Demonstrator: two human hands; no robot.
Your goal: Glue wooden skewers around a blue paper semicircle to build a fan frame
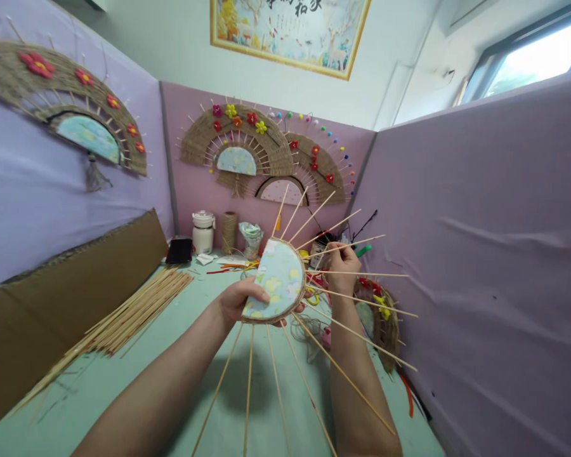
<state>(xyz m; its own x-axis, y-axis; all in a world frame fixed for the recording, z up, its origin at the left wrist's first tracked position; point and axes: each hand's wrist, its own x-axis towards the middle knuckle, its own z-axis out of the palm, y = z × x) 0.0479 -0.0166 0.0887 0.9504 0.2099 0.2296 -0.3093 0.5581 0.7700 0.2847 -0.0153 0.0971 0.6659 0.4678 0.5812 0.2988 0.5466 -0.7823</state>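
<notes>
A half-round piece covered in pale blue floral cloth is held up over the table, with thin wooden sticks fanning out from its curved edge. My left hand grips its flat side near the lower corner, thumb on the cloth and fingertips showing behind. To the right of the piece, my right hand is closed in a pinch at one of the upper-right sticks. Cord runs along the curved rim. Whether the right fingers also hold a strand is too small to tell.
Loose sticks lie left on the green table, beside a long cardboard piece. Behind stand a white jar, a twine spool and a black object. A flowered woven piece leans right. Finished fans hang on the partition.
</notes>
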